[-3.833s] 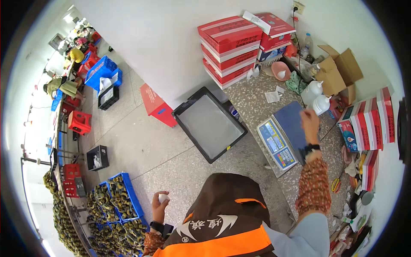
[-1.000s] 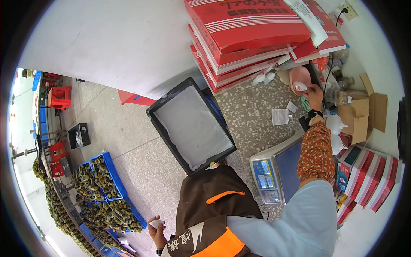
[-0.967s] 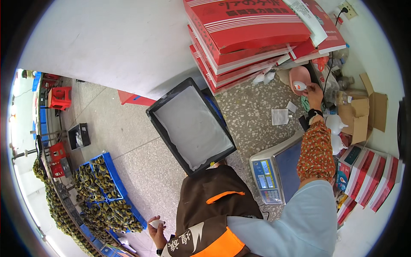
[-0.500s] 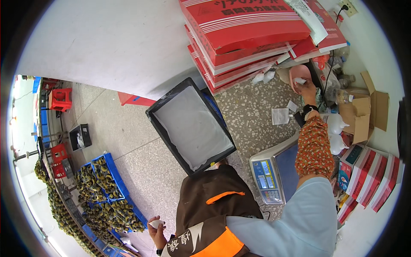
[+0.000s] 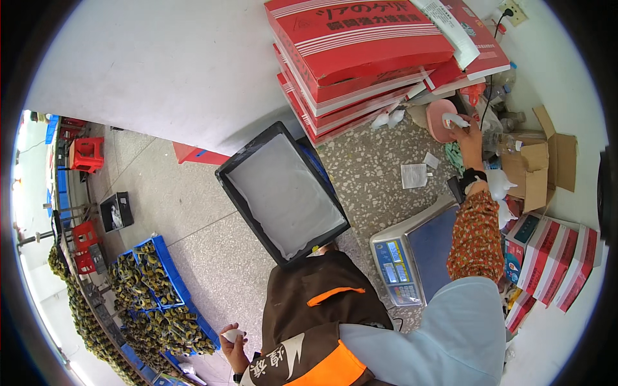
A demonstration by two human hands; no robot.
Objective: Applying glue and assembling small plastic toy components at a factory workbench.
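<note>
Low at the left, my left hand (image 5: 232, 350) is closed round a small white bottle-like piece (image 5: 234, 334), mostly hidden by the fingers. My right hand (image 5: 471, 136) reaches to the far right, fingers pinched on a small white curved piece (image 5: 456, 120) at the edge of a round pink dish (image 5: 438, 122). Two small white teardrop-shaped bottles (image 5: 388, 119) lie beside the dish, near the stacked red boxes. Green cloth or netting (image 5: 453, 156) shows next to my right wrist.
A digital scale (image 5: 396, 270) stands under my right forearm. A black tray lined with grey sheet (image 5: 286, 193) sits before me. Red boxes (image 5: 360, 45) are stacked at the back. An open carton (image 5: 537, 170) and plastic bottles line the right wall. Blue crates (image 5: 174, 276) hold parts at left.
My right hand has lifted slightly and shifted right, and more of the white piece and the pink dish shows. The view has shifted a little; my left hand keeps its hold.
</note>
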